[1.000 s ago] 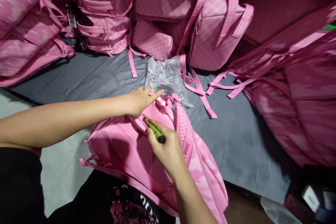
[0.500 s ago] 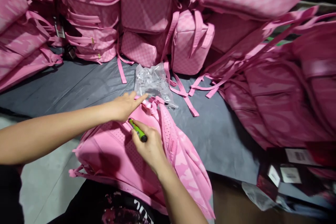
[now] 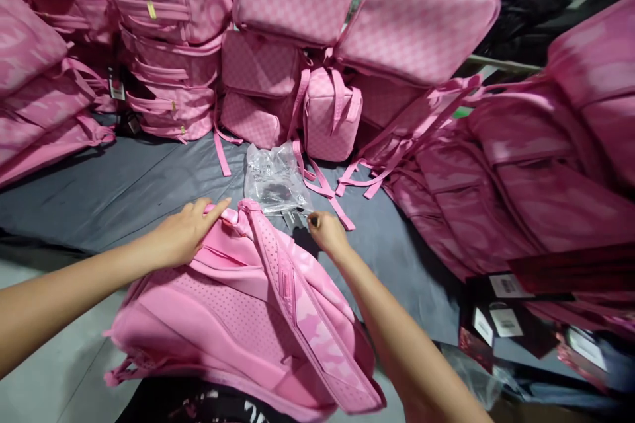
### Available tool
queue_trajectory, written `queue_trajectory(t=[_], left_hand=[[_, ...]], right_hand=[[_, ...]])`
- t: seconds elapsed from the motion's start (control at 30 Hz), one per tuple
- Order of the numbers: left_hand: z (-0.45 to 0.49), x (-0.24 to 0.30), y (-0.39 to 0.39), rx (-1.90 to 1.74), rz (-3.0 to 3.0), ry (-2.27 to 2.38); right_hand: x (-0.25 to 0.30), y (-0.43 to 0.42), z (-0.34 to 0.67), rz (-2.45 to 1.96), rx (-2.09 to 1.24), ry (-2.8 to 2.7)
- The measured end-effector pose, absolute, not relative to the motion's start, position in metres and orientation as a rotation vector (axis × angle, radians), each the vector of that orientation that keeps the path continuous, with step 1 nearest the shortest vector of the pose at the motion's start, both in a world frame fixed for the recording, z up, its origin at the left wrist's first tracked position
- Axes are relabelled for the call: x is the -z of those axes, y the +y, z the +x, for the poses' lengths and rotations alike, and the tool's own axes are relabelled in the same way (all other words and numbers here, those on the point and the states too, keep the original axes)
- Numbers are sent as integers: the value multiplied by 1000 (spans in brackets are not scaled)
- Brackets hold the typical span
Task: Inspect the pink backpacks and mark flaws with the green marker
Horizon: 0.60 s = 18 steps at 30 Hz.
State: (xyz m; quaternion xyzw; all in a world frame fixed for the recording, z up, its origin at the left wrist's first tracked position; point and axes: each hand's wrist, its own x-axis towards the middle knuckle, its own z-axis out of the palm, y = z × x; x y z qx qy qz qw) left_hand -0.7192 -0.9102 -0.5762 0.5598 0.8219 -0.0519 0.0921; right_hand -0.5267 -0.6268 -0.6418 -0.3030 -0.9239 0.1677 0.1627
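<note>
A pink camouflage backpack (image 3: 213, 317) lies across my lap with its padded back panel and shoulder strap (image 3: 288, 291) facing up. My left hand (image 3: 186, 231) grips its top edge by the carry handle, thumb over the fabric. My right hand (image 3: 327, 231) is closed, off the backpack and above the table just beyond it. A dark round end (image 3: 314, 219) shows in that fist, matching the green marker-like tool seen there earlier; its green body is hidden. Beside the fist, small shiny metal pieces (image 3: 294, 217) lie by a crumpled clear plastic bag (image 3: 272, 178).
Stacks of pink checked backpacks (image 3: 173, 46) line the back of the grey-covered table (image 3: 139, 178), with a small checked bag (image 3: 330, 115) among them. Pink camouflage backpacks (image 3: 496, 198) crowd the right. Paper tags (image 3: 506, 320) hang at lower right. Loose straps (image 3: 322, 178) trail on the table.
My right hand has moved from the backpack's top, away and right, to beside the plastic bag. My left hand and the backpack have shifted left in view, and the view has tilted up.
</note>
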Motion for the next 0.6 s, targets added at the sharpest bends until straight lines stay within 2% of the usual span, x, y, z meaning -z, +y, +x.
queue_trajectory(t=[0.13,0.33,0.47,0.6], left_hand=[[-724,581,-899,169,1646,2439],[-725,581,-898,151,1639,2422],[-724,578,-892,181,1615,2421],[-722,574,-888,187,1587,2409]], right_hand=[[671,-623,-559,-1026,-477,-2817],[681,-619,-556,-1066,-589,-2871],[663,-609,-534,-1144,-716,-2710],[623,-626,-521,-1078,-762,-2548]])
